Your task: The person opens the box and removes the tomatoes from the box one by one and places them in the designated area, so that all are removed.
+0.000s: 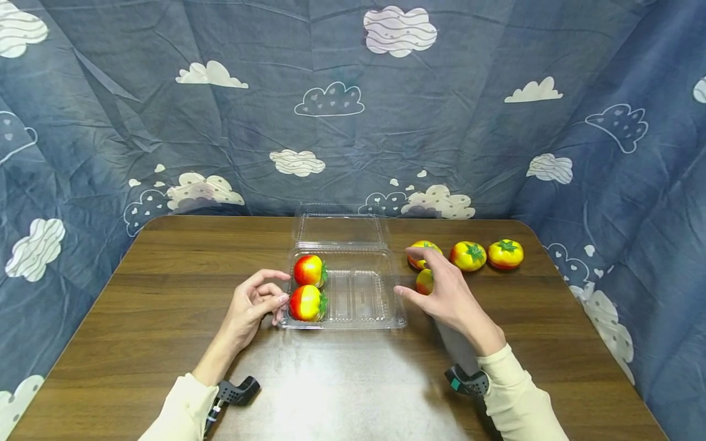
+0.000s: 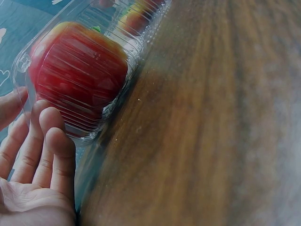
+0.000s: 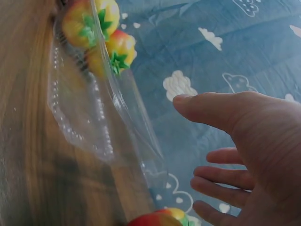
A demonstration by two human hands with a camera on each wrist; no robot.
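A clear plastic clamshell box [image 1: 361,324] lies with its lid [image 1: 342,229] folded back at the table's middle. In its left side sit two red-and-yellow, tomato-like fruits, one behind [image 1: 309,270] and one in front [image 1: 306,303], with green leafy tops. My left hand [image 1: 250,309] touches the box's left wall with its fingertips; through that ribbed wall the front fruit [image 2: 80,70] shows red. To the box's right, my right hand [image 1: 449,294] is spread, thumb apart from the fingers, holding nothing. It partly covers two more fruits, one farther back [image 1: 421,248] and one nearer [image 1: 424,282].
Two similar fruits [image 1: 467,256] [image 1: 505,254] stand farther right on the brown wooden table [image 1: 193,269]. A blue cloth [image 1: 331,49] with white clouds hangs behind the table. Dark devices [image 1: 239,391] [image 1: 466,381] are on both wrists.
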